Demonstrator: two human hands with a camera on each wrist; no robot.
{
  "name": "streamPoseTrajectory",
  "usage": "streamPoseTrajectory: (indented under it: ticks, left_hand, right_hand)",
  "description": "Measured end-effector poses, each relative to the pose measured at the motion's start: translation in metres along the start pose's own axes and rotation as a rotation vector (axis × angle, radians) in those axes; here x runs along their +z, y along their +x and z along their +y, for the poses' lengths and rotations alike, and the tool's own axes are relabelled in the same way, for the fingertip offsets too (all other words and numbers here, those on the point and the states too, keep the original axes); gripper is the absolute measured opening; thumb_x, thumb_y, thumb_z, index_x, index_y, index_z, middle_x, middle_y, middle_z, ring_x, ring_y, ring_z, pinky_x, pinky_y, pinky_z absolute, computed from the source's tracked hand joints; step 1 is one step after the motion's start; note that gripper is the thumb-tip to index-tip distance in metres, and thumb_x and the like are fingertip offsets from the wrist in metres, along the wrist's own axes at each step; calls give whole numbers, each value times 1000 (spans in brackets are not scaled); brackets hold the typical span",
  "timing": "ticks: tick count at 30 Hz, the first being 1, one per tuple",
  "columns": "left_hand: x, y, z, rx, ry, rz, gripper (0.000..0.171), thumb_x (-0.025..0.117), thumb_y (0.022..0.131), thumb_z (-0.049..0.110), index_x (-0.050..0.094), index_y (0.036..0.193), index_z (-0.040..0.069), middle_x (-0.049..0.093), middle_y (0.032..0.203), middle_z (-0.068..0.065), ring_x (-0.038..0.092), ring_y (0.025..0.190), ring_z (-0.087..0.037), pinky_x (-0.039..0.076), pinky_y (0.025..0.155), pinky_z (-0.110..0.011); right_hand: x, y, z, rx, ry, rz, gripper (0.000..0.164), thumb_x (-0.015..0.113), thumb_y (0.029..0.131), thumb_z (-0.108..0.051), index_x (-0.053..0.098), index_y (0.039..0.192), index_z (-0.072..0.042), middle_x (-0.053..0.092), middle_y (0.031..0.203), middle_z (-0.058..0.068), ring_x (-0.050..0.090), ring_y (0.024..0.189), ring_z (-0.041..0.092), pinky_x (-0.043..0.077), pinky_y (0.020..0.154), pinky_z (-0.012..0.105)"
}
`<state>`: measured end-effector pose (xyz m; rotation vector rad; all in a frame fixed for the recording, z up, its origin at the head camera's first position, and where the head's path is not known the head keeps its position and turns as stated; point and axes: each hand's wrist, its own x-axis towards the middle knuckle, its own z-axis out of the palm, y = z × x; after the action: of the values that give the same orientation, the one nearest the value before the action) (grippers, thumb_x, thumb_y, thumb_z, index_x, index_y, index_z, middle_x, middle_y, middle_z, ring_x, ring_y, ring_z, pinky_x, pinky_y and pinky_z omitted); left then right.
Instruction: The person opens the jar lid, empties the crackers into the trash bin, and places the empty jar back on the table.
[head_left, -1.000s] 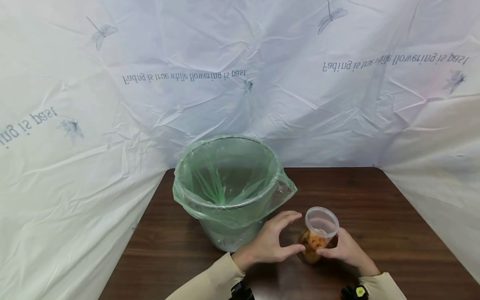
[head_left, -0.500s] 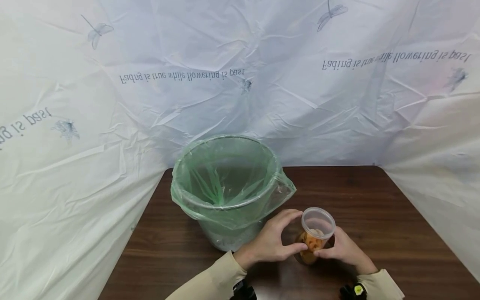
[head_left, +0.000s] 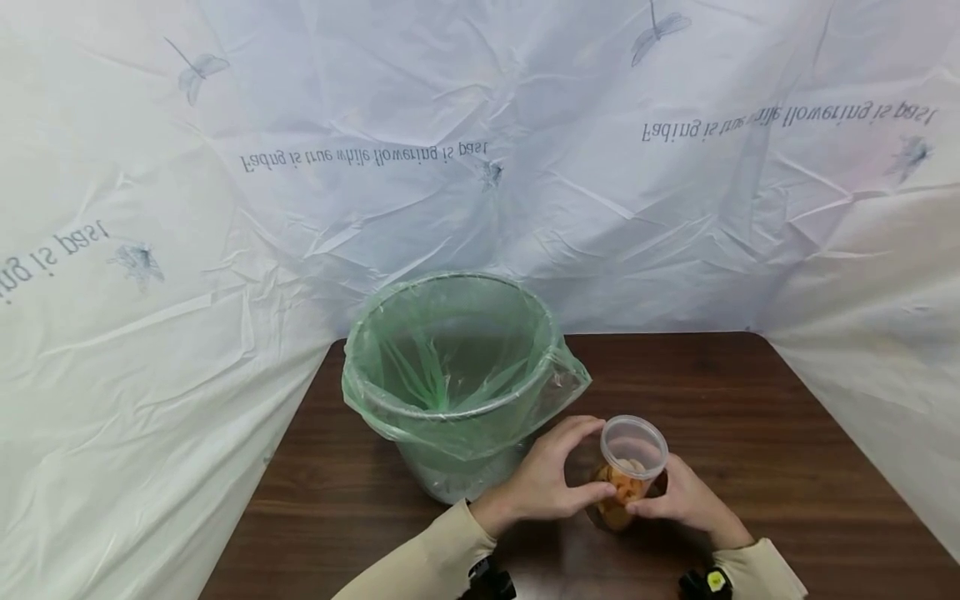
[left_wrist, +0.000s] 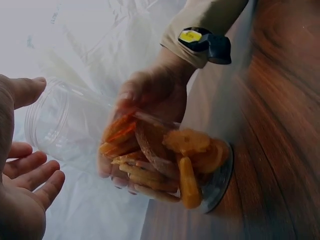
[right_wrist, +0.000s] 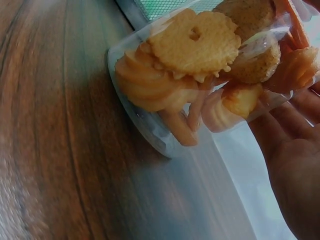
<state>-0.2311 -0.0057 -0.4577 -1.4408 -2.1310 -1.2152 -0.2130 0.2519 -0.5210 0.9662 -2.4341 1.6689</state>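
Note:
A clear plastic jar (head_left: 633, 450) with a round rim stands on the table in front of me, partly filled with cookies (left_wrist: 160, 160). My right hand (head_left: 693, 500) holds its body from the right, thumb in front and fingers round the far side. On the other side, my left hand (head_left: 551, 479) curves loosely, its thumb and fingers spread apart next to the jar. The left wrist view has the left hand (left_wrist: 22, 200) by the rim, with a gap below its fingers; contact is hard to tell. Close up, a round scalloped cookie (right_wrist: 195, 42) shows near the jar's base.
A bin (head_left: 461, 479) lined with a green plastic bag (head_left: 472, 429) stands left of the jar, close to my left hand. The dark wooden table (head_left: 750, 417) ends at a white printed sheet (head_left: 420, 75) hung behind and along both sides.
The jar has shifted slightly left, nearer my left hand, with my right hand on it. The left hand has barely moved, and the bin stays in place.

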Motion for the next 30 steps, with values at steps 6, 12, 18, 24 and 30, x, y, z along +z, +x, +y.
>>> streamPoseTrajectory:
  ticks: [6,12,18,24,30]
  left_hand:
    - [0,6,0,-51,-106,-8,71,80,80,21,45,140,4,52,135,-9,50,126,-13,45,101,-23]
    - [3,6,0,-99,-159,-32,70,80,81,19,45,140,4,52,135,-8,52,124,-12,48,99,-25]
    - [6,7,-1,-115,-198,-36,69,80,81,16,44,139,3,52,134,-9,58,119,-18,49,97,-23]
    - [7,10,-2,-95,-197,-25,70,80,80,15,45,138,1,53,132,-11,57,119,-22,46,97,-18]
    - [7,12,-3,-101,-188,-32,67,79,81,17,46,137,3,54,132,-10,56,120,-19,46,98,-18]
  right_hand:
    - [-1,3,-3,15,4,13,65,80,71,2,52,130,-2,66,112,-4,63,92,6,54,72,27]
    - [0,0,-4,-5,17,4,64,79,72,5,51,129,2,65,111,-5,63,92,5,53,71,26]
    - [2,-1,-4,-41,-9,12,66,80,70,4,51,130,4,65,112,-4,61,96,4,51,77,23]
    - [2,-2,-2,-14,-24,23,64,81,70,2,53,128,0,66,109,-4,61,93,4,51,73,25]
    - [1,-2,0,-14,-25,22,63,81,70,2,53,127,0,66,108,-4,61,91,4,52,71,26]
